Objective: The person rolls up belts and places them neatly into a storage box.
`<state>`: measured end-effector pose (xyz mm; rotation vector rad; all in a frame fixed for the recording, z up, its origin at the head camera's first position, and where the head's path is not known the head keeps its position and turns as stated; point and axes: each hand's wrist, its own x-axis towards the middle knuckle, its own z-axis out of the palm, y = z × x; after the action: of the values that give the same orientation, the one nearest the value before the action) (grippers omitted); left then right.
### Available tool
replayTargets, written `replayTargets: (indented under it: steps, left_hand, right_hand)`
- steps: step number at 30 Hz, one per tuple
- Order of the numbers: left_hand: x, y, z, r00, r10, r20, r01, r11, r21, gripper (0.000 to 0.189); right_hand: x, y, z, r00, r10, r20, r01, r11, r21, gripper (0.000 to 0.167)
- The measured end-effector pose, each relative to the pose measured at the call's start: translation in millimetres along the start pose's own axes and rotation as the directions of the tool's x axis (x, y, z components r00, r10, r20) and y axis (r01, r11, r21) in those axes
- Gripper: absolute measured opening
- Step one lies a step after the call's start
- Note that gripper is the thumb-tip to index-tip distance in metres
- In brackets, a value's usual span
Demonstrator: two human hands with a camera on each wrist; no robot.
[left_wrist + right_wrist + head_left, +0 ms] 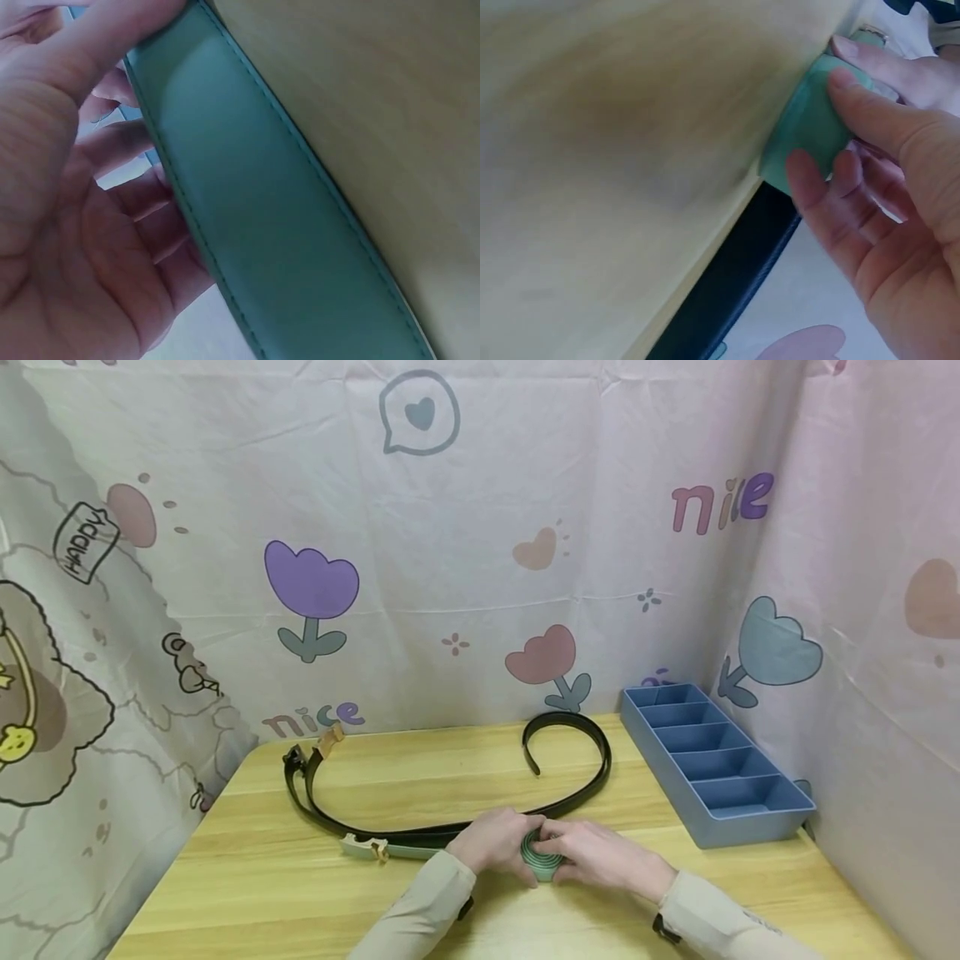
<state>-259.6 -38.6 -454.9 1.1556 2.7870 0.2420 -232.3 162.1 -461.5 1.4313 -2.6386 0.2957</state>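
A green belt [544, 870] is partly wound into a spiral coil, standing on its edge near the front of the table. My left hand [495, 842] grips the coil's left side, and its thumb presses the strap in the left wrist view. From the right, my right hand [607, 857] holds the coil with thumb and fingers curled about it. The belt's unrolled end runs left behind my left hand to a gold buckle [379, 850]. In the left wrist view the green strap [255, 187] shows stitching along both edges.
Two black belts [337, 822] lie behind the hands, one with a black buckle [294, 759], one with a gold buckle [330, 739]; they curl at the right. A blue divided box [697, 827] stands at the table's right edge. A patterned curtain [465, 527] hangs behind.
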Motion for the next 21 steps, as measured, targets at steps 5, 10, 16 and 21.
replayTargets:
  steps: [5,10,16,21]
  left_hand:
    - [-0.4,1.0,0.2,1.000,-0.017,0.005,0.017,1.000,0.004,0.055]
    - [-0.3,2.3,1.3,1.000,-0.019,-0.022,0.020,0.999,0.027,0.054]
    - [-2.1,9.0,7.3,0.987,0.031,-0.156,-0.001,0.981,0.192,0.053]
    - [-2.4,10.3,8.9,0.987,0.036,-0.159,0.000,0.976,0.220,0.053]
  right_hand:
    - [2.5,0,0,0.998,0.052,0.030,-0.054,0.996,0.072,0.035]
    - [2.5,1,5,0.999,0.043,-0.027,-0.041,0.995,0.095,0.037]
    - [5.0,-4,8,0.996,0.051,-0.074,-0.047,0.997,0.056,0.030]
    - [5.2,-2,6,0.996,0.015,-0.082,-0.015,1.000,0.011,0.026]
